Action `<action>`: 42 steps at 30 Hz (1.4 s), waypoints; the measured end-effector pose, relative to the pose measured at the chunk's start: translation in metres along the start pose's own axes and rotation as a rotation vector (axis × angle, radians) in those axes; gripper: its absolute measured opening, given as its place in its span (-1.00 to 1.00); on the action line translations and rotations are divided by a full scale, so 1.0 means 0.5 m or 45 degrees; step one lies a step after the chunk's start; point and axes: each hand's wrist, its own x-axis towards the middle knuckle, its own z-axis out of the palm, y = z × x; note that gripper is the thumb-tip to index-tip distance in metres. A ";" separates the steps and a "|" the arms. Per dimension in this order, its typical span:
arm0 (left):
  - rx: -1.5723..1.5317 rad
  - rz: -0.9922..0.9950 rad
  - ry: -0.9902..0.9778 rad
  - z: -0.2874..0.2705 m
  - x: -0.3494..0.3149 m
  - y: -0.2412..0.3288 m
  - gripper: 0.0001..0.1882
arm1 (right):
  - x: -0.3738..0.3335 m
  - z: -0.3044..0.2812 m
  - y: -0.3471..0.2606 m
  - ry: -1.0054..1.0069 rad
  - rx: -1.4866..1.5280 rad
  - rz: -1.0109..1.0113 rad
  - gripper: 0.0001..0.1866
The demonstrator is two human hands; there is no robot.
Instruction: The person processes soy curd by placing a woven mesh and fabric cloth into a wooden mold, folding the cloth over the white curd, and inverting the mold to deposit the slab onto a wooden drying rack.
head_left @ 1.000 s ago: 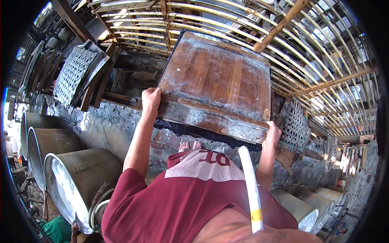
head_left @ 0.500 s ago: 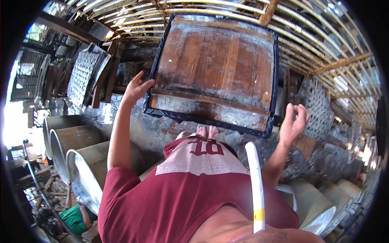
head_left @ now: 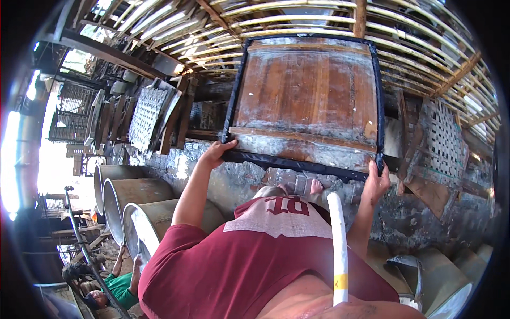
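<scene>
A large square wooden board [head_left: 308,95], brown with whitish stains and two cross battens, is in front of me, its rim wrapped in dark cloth [head_left: 297,162]. At its near left corner, my left hand [head_left: 215,153] is closed on the edge, thumb on top. My right hand [head_left: 376,182] grips the near right corner, thumb over the wrapped rim. The fingers under the board are hidden.
Large metal drums [head_left: 154,220] stand at the left, and more drums [head_left: 438,276] at the right. Bamboo slats [head_left: 297,22] run behind the board. Woven panels [head_left: 151,118] lean at the left. A person in green [head_left: 125,290] is at lower left. A white cigarette [head_left: 339,244] crosses the view.
Both hands were apart from the board with fingers spread; now they have closed on its near corners. The view has shifted, so the board and surroundings appear further right.
</scene>
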 end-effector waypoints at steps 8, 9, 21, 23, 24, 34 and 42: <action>0.088 -0.044 -0.104 -0.019 0.018 0.028 -0.65 | -0.010 0.014 -0.006 0.208 0.169 0.277 -0.69; 0.096 -0.039 -0.106 -0.034 0.044 0.025 -0.68 | -0.008 0.017 -0.005 0.228 0.150 0.295 -0.70; 0.123 -0.037 -0.290 -0.274 0.206 0.180 -0.77 | -0.357 0.213 -0.123 0.419 -0.101 0.345 -0.67; 0.131 -0.008 -0.336 -0.318 0.207 0.152 -0.77 | -0.370 0.224 -0.139 0.444 -0.131 0.311 -0.64; 0.092 -0.036 -0.246 -0.273 0.152 0.146 -0.78 | -0.367 0.214 -0.150 0.480 -0.242 0.320 -0.63; -0.112 -0.215 -0.009 -0.241 -0.074 -0.065 -0.73 | -0.137 0.160 -0.129 0.095 -0.916 -0.894 -0.62; -0.158 -0.283 0.066 -0.278 -0.061 -0.097 -0.85 | 0.034 0.210 -0.247 -1.146 -1.373 -1.206 -0.25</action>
